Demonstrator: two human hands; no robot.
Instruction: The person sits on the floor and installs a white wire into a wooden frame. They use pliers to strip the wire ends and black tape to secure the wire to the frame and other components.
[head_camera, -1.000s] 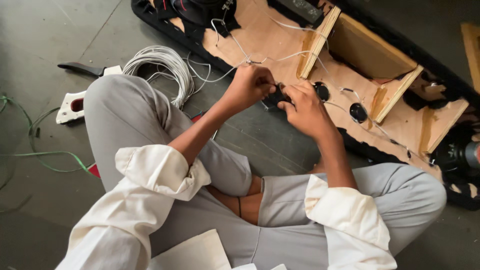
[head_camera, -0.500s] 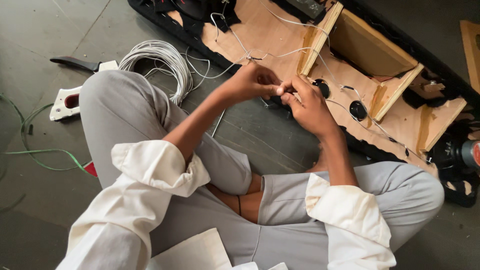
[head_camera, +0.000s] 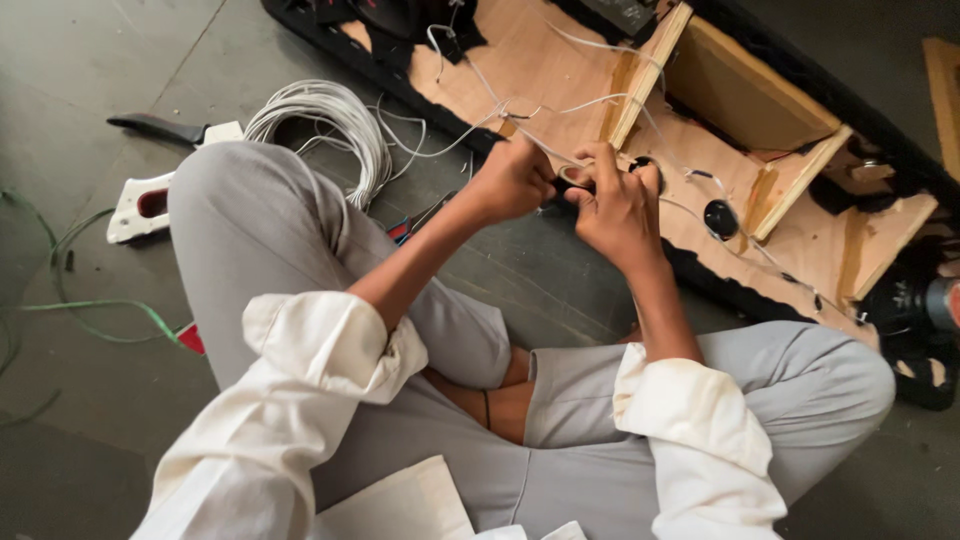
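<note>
Thin white wire (head_camera: 530, 140), slack and kinked, runs over the plywood panel (head_camera: 560, 60) to both hands. Left hand (head_camera: 512, 180) is closed, pinching the wire; right hand (head_camera: 612, 205) is curled, fingertips holding a small dark part at the wire's end. One white wire coil (head_camera: 320, 115) lies on the floor (head_camera: 70, 90). Two wooden battens stand on the panel.

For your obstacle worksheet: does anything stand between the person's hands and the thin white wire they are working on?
Nothing visible does. The left hand and right hand already meet on the white wire above the plywood panel.
</note>
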